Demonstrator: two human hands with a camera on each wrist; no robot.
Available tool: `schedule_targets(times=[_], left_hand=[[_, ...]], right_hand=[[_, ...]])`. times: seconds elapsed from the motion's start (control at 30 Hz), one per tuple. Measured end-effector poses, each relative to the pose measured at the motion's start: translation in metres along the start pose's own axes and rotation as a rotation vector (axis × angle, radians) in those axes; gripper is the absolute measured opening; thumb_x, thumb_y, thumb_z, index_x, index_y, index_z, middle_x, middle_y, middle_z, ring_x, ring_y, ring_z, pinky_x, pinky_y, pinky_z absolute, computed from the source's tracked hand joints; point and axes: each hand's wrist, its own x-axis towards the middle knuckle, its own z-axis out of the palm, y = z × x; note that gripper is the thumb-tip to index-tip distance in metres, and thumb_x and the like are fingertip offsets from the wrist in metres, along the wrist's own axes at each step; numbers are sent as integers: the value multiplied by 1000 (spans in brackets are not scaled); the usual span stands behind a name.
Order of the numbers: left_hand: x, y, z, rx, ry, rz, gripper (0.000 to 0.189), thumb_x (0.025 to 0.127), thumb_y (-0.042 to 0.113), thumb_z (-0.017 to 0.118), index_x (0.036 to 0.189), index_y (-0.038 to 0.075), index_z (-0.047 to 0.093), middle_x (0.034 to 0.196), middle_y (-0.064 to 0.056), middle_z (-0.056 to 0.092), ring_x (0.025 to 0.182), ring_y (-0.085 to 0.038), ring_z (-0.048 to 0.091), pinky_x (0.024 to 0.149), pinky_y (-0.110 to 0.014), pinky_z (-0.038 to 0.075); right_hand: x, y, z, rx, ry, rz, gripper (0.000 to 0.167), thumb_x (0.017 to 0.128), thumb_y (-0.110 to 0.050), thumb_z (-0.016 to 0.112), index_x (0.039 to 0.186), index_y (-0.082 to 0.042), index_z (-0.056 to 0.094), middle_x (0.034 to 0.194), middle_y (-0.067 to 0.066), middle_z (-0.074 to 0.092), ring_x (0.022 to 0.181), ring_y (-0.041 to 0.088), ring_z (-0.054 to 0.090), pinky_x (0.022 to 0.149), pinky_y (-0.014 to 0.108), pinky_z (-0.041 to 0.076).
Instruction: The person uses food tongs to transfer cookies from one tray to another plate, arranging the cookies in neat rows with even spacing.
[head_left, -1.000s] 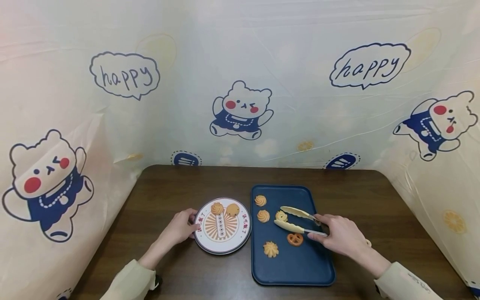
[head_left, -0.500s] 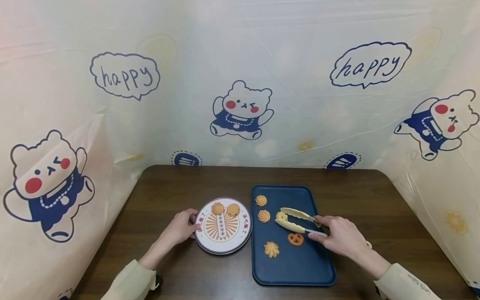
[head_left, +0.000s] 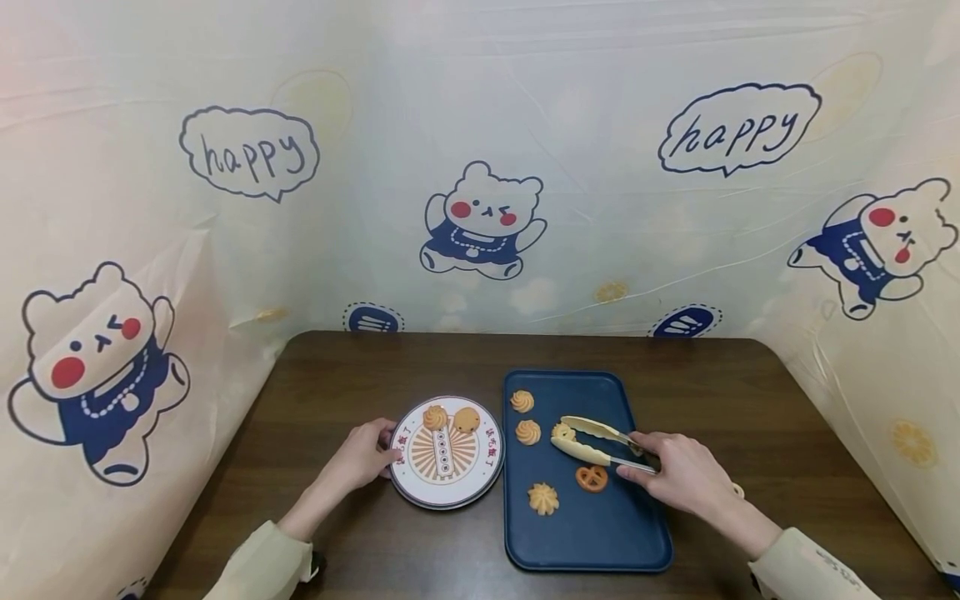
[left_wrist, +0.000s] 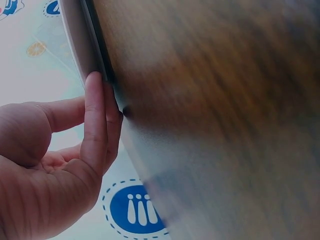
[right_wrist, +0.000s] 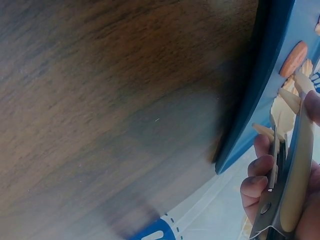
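Observation:
In the head view my left hand grips the left rim of a white printed plate, which seems to be stacked on another. In the left wrist view the fingers reach the plate's edge. On the plate lie a swirl cookie and a smooth round cookie. My right hand holds tongs with cream-coloured tips over the blue tray. Between the tips sits a small pale cookie, seemingly still on the tray; whether both tips touch it, I cannot tell.
On the tray are also two swirl cookies at the upper left, a pretzel just below the tongs, and a flower-shaped cookie. The tray stands beside the plate on a dark wooden table. A printed curtain surrounds the table.
The tongs' tips have drawn slightly closer together around the pale cookie since the first frame. Both hands, the plate and the tray stay where they were.

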Motion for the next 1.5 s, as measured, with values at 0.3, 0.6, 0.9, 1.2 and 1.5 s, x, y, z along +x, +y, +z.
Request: schedule_targets(times=[0.3,0.6,0.9,1.2,1.5], left_hand=[[0,0,0,7,4,-2,47,88,-2,72,131,-11,53,97,-13,57,64,-16,60,55,-29,57],[-1,1,-1,16,2,-11,48,89,-2,72,131,-11,52,99,-15,56,65,-16,60,55,-29,57],[-1,0,-2,-2,-3,-3,47,89,-2,72,131,-11,53,99,-14,56,65,-15,60,55,-29,57],[1,-2,-5,-50,-28,-9,47,89,0,73,130,-10,53,101,-15,55,65,-16,61,55,-31,58],[1,-4,-3,-79,-19,-26,47,87,-2,74,130,-10,55,100,-14,54,64,-17,61,55,-31,58]], right_hand=[[1,-2,-1,16,9,3,61,83,-53,75,120,-5,72,109,13,72,89,26,70,74,47,57],[4,-7,-4,16,46,-9,59,83,-53,76,120,-7,73,107,10,73,83,21,69,68,43,57],[16,-29,-12,26,92,-94,57,82,-51,78,118,-7,73,102,7,73,73,15,65,60,34,53],[30,-52,-9,43,93,-157,57,83,-51,77,120,-8,72,103,6,73,71,15,64,56,26,49],[47,-77,-2,45,87,-213,59,85,-57,72,121,-10,72,101,2,73,65,7,55,52,22,41]])
